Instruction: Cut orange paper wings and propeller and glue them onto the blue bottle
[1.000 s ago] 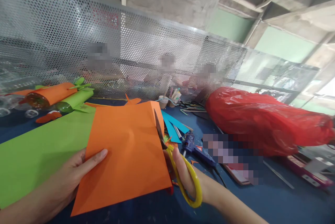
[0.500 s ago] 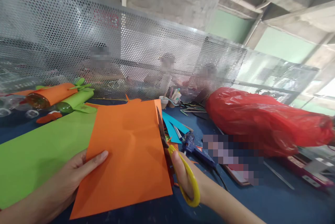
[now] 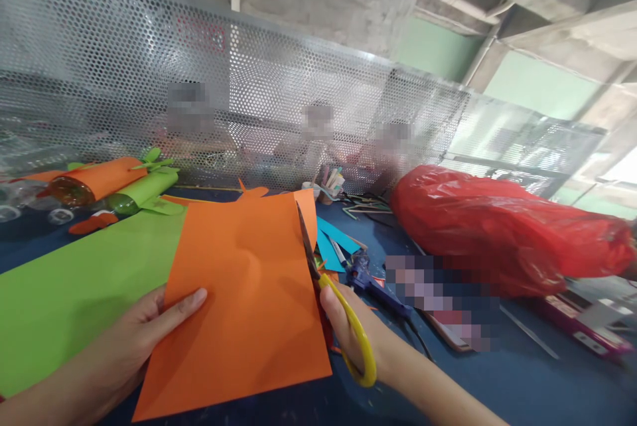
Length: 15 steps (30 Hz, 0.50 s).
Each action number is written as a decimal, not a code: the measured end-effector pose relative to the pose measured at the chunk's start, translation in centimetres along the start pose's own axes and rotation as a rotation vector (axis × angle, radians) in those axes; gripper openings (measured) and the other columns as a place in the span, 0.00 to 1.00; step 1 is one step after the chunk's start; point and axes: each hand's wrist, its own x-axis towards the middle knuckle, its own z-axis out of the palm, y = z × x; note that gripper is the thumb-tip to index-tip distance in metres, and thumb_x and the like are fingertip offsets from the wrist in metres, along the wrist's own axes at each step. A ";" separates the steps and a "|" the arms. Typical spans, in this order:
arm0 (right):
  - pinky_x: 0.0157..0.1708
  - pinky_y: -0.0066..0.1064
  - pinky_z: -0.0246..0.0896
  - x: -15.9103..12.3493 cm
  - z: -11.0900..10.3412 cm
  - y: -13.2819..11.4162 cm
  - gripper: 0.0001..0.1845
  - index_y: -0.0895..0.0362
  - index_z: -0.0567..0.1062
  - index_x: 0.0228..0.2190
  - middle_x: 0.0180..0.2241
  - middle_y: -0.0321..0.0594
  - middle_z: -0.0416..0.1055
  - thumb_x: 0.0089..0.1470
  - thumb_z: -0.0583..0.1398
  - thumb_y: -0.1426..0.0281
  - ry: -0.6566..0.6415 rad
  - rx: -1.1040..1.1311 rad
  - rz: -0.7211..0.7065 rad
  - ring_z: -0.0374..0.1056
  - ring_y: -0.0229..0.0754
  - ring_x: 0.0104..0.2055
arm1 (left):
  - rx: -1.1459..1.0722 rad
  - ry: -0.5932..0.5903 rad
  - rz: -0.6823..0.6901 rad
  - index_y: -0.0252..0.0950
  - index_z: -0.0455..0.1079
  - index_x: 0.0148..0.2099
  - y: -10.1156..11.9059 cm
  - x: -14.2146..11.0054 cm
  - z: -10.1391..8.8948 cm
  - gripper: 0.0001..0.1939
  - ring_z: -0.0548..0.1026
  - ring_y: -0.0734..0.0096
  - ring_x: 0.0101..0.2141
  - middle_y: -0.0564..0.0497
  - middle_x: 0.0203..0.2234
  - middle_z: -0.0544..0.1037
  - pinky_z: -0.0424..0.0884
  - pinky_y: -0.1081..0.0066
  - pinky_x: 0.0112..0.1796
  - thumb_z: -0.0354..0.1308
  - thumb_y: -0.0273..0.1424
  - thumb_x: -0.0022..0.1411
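1. Head view: left hand (image 3: 142,330)'s pinching the orange sheet (image 3: 243,293), lower center; right hand (image 3: 348,323)'s gripping yellow-handled scissors (image 3: 369,353) near its right edge.
2. Orange sheet kinda blocks the green sheet (image 3: 89,286), left.
3. Glue gun (image 3: 381,293)'s crowding the right hand.

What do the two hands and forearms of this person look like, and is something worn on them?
Both the left hand and the right hand are bare, without gloves, and no ring shows on the visible fingers. No sleeve shows on the right forearm. A small bit of red shows by the left forearm; what it is, I cannot tell.
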 end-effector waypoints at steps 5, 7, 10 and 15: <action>0.25 0.29 0.61 0.0 0.1 0.1 0.30 0.56 0.70 0.29 0.25 0.38 0.69 0.65 0.40 0.50 0.038 0.008 0.023 0.64 0.40 0.25 | -0.007 -0.001 -0.004 0.44 0.78 0.39 -0.1 0.1 -0.2 0.17 0.81 0.51 0.36 0.52 0.31 0.84 0.79 0.63 0.34 0.69 0.32 0.42; 0.27 0.29 0.63 0.0 0.1 0.0 0.31 0.56 0.70 0.30 0.27 0.39 0.71 0.64 0.39 0.50 0.049 0.002 0.014 0.66 0.41 0.27 | -0.004 -0.005 -0.004 0.44 0.77 0.40 -0.1 0.2 -0.4 0.18 0.81 0.50 0.37 0.51 0.32 0.84 0.79 0.62 0.35 0.70 0.35 0.43; 0.25 0.29 0.63 -0.1 0.2 0.2 0.33 0.57 0.71 0.32 0.29 0.42 0.72 0.64 0.38 0.48 0.024 0.067 0.031 0.67 0.42 0.27 | 0.005 -0.023 -0.016 0.42 0.77 0.40 -0.1 0.2 -0.4 0.17 0.80 0.48 0.40 0.50 0.34 0.84 0.78 0.60 0.37 0.70 0.34 0.44; 0.18 0.27 0.60 -0.2 0.7 0.5 0.36 0.57 0.71 0.30 0.23 0.38 0.68 0.61 0.39 0.43 0.007 0.211 0.117 0.65 0.38 0.20 | 0.003 -0.024 -0.030 0.41 0.76 0.43 -0.1 0.1 -0.5 0.19 0.80 0.49 0.42 0.50 0.36 0.84 0.77 0.59 0.40 0.69 0.31 0.45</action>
